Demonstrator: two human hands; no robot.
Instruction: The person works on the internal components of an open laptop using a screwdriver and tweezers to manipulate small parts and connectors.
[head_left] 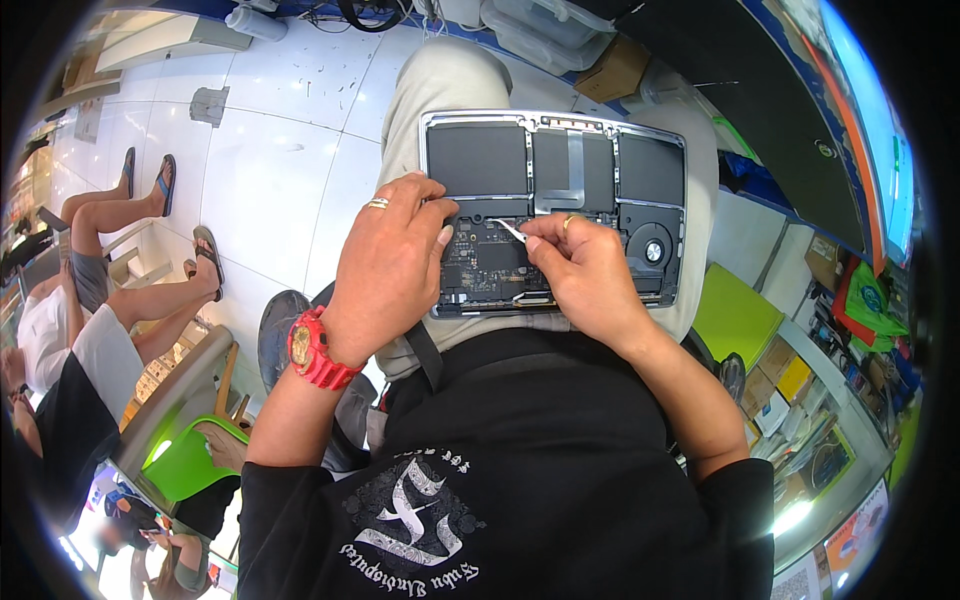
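Note:
An opened laptop (573, 165) lies across my lap, its dark battery cells on the far side and its circuit board (490, 258) nearer to me. My left hand (392, 245) wears a ring and curls over the laptop's left edge, with fingertips at the board's left side. Between thumb and fingers of my right hand (582, 265) is a pair of tweezers (511, 230). Its tips point left at the upper part of the board; whether they grip anything is too small to tell. The round fan (652, 250) sits right of that hand.
On the left, seated people's legs (150, 290) extend over the white tiled floor (290, 130), beside a green chair (195, 465). Plastic boxes (545, 35) and a cardboard box (612, 70) stand ahead. A glass display case (810, 420) and a lit screen (850, 90) are at right.

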